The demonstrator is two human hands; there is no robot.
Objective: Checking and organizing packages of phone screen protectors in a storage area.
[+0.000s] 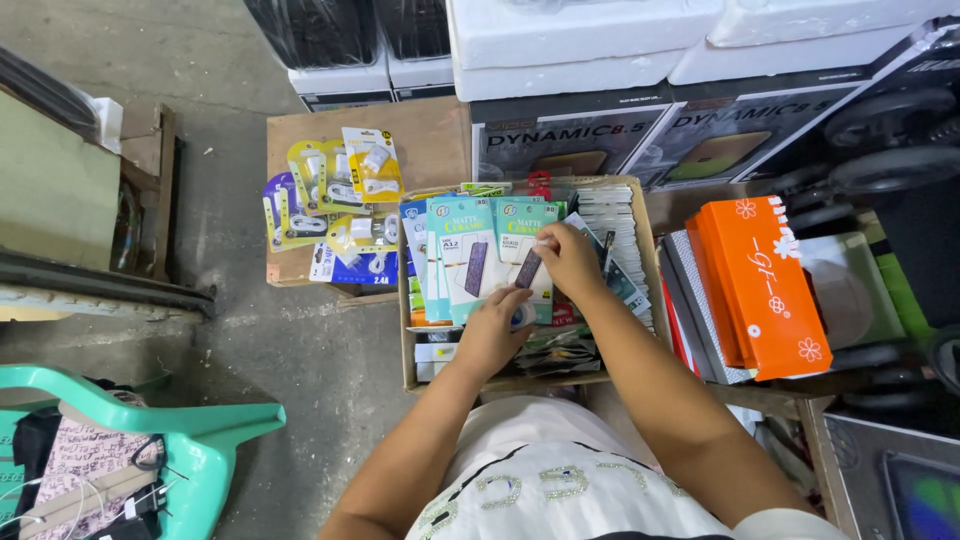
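— Where is the packet (528, 262) found?

— It is stood up in the box (630, 215), at the front of a row of teal packets (462, 258). Its long side is pointed up and away from the body, with a dark strip down its middle.

— Which hand is nearer to it?

— Both are laid on it. The top edge is pinched by the right hand (570, 258) — the grip is closed on the packet there, thumb and fingers pressed together. The bottom edge is met by the left hand (492, 330), with its fingers curled up against it. Whether the left grip is truly clamped cannot be told, since the fingertips are hidden behind the hand.

— How are the arms held?

— Both are stretched forward from the body and brought close together over the box. The right wrist is bent inward toward the left — so the packet is kept between the two hands, one above, one below.

— What is set around the box?

— Yellow packs (330, 195) are spread on a board (440, 135) to the left, and an orange case (762, 290) is leaned among flat cases to the right.
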